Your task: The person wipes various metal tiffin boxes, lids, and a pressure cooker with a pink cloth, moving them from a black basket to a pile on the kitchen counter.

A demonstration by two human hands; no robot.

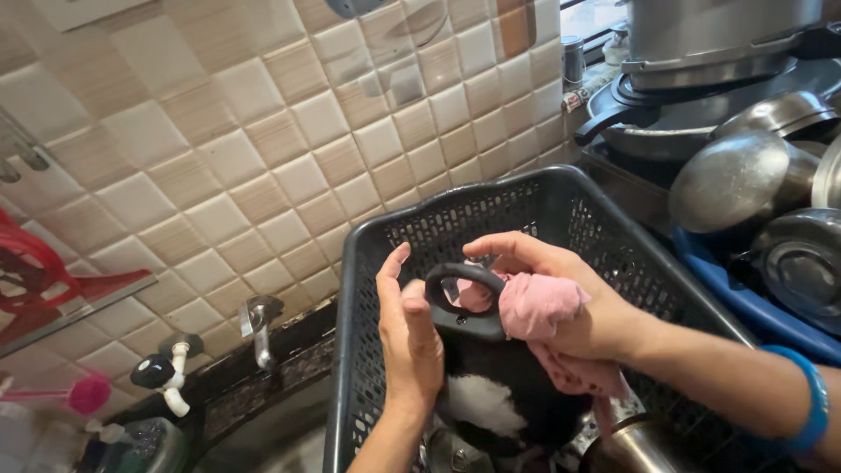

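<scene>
My left hand (408, 337) grips a black pot (499, 390) by its side, beside the loop-shaped black handle (462, 298). My right hand (561, 298) holds a pink cloth (536, 305) pressed against that handle. Both hands and the pot hover over a dark plastic basket (368, 263) with perforated walls. A white patch shows on the pot's black surface. A blue band sits on my right wrist.
Steel bowls and lids (745, 180) are piled at the right over a blue tub (745, 302). A black pan (692, 123) with a steel pot on it sits behind. A tap (259, 322) and a tiled wall stand at the left, with a red rack (35, 280).
</scene>
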